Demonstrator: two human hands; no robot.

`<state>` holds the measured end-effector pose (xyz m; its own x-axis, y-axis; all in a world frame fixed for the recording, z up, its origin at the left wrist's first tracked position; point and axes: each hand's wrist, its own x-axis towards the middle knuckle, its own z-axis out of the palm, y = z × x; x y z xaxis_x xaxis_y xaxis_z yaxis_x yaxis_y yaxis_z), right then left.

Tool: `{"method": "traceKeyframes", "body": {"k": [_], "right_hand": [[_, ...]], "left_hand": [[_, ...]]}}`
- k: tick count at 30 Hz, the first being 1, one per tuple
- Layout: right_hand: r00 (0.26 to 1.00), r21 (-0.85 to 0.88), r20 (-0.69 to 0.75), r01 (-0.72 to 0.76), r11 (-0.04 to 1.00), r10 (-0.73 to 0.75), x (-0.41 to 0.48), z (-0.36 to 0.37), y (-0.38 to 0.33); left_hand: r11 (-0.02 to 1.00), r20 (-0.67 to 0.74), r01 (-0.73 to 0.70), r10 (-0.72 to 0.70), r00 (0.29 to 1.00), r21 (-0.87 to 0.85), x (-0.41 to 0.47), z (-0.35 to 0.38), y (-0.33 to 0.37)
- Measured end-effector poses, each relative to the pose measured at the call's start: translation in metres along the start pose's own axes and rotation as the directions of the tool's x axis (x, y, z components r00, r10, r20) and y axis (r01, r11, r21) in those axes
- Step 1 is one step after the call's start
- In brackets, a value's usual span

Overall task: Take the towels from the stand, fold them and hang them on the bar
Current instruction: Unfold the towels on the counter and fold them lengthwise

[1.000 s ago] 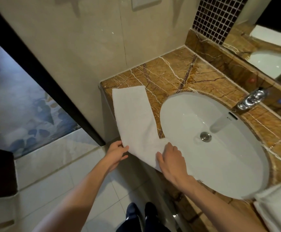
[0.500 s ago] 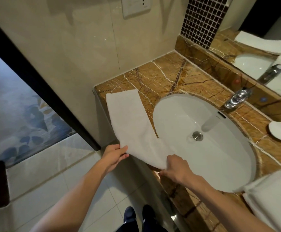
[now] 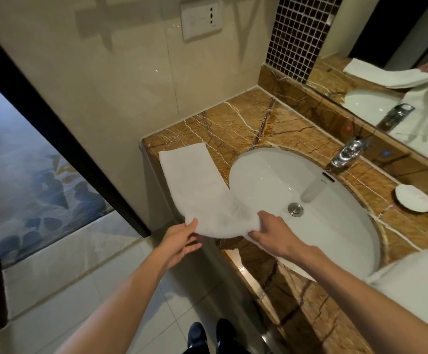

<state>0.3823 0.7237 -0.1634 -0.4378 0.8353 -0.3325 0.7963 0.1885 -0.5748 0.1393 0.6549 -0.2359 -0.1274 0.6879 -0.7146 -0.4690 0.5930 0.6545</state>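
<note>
Mid-fold: towel (image 3: pixel 195 185) w/ far end flat on table (image 3: pixel 279 129), near end lifted. Left hand (image 3: pixel 179 241) & right hand (image 3: pixel 274 233) fingers clamped on near corners. Fold unfinished; hanging not begun, bar not visible. Another towel (image 3: pixel 417 284) right of right-hand fingers.

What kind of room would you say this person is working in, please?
Most likely a bathroom, perhaps a hotel's: a white sink set in a marble counter, a chrome tap below a wall mirror, and a white towel being folded.
</note>
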Motion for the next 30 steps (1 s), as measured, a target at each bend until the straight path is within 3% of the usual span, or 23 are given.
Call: {"method": "traceKeyframes", "body": {"k": [7, 10, 17, 25, 28, 30], "right_hand": [[0.999, 0.134, -0.016, -0.028, 0.991, 0.031, -0.002, -0.023, -0.012], [0.996, 0.290, 0.010, -0.082, 0.953, 0.083, -0.002, -0.035, -0.020], [0.963, 0.563, 0.225, -0.253, 0.787, 0.149, 0.003, -0.051, -0.027], [0.835, 0.692, 0.469, -0.551, 0.466, 0.290, 0.013, -0.053, -0.011], [0.803, 0.722, 0.529, -0.596, 0.352, 0.274, 0.010, -0.053, 0.000], [0.809, 0.738, 0.536, -0.588, 0.331, 0.242, 0.007, -0.055, 0.007]], "left_hand": [[0.997, 0.189, -0.018, 0.033, 0.981, -0.077, -0.017, -0.001, 0.002], [0.987, 0.229, -0.022, 0.058, 0.972, -0.157, -0.025, 0.006, 0.002], [0.943, 0.307, -0.037, 0.145, 0.941, -0.332, -0.049, 0.030, -0.002], [0.940, 0.228, -0.122, 0.201, 0.953, -0.318, -0.068, 0.050, -0.017], [0.932, 0.135, -0.139, 0.194, 0.972, -0.336, -0.073, 0.060, -0.029], [0.914, 0.113, -0.137, 0.193, 0.975, -0.383, -0.077, 0.071, -0.039]]}}
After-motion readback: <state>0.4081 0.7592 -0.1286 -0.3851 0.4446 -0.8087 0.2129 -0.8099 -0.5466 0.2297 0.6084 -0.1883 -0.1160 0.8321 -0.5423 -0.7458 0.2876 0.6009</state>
